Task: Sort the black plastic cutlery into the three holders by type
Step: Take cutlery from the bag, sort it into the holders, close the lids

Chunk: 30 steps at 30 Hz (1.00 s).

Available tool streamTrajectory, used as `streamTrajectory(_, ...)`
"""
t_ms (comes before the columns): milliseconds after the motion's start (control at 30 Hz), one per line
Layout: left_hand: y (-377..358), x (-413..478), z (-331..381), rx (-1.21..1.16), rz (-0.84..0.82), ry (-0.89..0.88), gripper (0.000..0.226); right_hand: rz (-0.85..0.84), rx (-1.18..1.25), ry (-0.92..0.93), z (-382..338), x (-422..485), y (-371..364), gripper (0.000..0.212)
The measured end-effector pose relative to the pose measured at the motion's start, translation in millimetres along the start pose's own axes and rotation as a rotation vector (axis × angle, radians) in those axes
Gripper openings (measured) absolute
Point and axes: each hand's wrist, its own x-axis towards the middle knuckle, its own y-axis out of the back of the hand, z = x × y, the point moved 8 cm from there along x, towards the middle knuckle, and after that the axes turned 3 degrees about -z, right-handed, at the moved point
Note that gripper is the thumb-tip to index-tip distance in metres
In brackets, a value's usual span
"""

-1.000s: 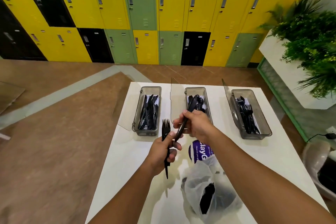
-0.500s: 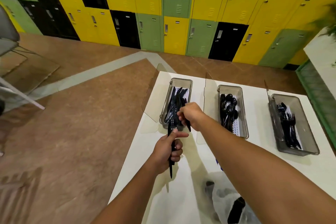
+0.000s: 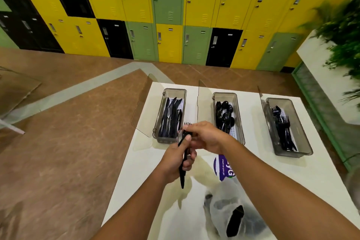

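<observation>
Lengthwise, fork (image 3: pixel 182 176), tines away, handle nearward

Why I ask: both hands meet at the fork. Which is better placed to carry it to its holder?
Right. The right hand pinches the fork near its tines, and the fork holder stands farthest right; the left hand would reach across.

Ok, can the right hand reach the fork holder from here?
Probably yes. The fork holder stands open at the table's right, nothing lies between, and the right hand only pinches the fork that the left hand grips.
</observation>
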Motion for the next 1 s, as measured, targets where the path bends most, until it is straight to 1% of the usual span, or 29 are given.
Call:
streamTrajectory(100, -21.2, 6.4, -5.0, 0.061, -0.044, 0.001, 0.044, 0.012, -0.014, -0.001, 11.0, -19.0, 19.9, 0.018)
streamTrajectory(200, -37.5, 12.2, -14.6, 0.083, -0.056, 0.007, 0.041, 0.139, 0.114, 0.037, 15.1, -32.0, 52.0, 0.020)
streamTrajectory(267, -45.9, 16.5, -19.9, 0.084, -0.045, 0.005, 0.040, 0.194, 0.147, 0.055, 16.9, -42.0, 70.1, 0.024)
streamTrajectory(367, -57.8, 22.0, -23.7, 0.077, -0.037, -0.008, 0.038, 0.144, 0.139, 0.029, 23.8, -52.5, 79.0, 0.026)
streamTrajectory(433, -63.2, 24.0, -24.3, 0.099, -0.020, -0.020, 0.037, 0.098, 0.103, 0.014, 29.4, -55.7, 80.0, 0.023)
streamTrajectory(567, -69.6, 26.9, -26.1, 0.172, -0.005, -0.016, 0.039, 0.091, 0.084, 0.046, 33.7, -55.9, 88.1, 0.023)
streamTrajectory(633, -71.0, 28.3, -28.2, 0.193, -0.010, -0.007, 0.037, 0.097, 0.124, 0.073, 31.8, -56.7, 91.2, 0.029)
streamTrajectory(733, -77.9, 30.4, -31.6, 0.217, -0.040, 0.022, 0.037, 0.125, 0.263, 0.151, 21.8, -61.5, 99.3, 0.021)
streamTrajectory(867, -88.5, 37.2, -36.6, 0.207, -0.066, 0.046, 0.037, 0.267, 0.336, 0.243, 1.1, -73.8, 129.5, 0.019)
streamTrajectory(1000, -97.6, 45.5, -48.1, 0.228, -0.064, 0.080, 0.036, 0.465, 0.374, 0.293, -10.0, -88.4, 189.3, 0.020)
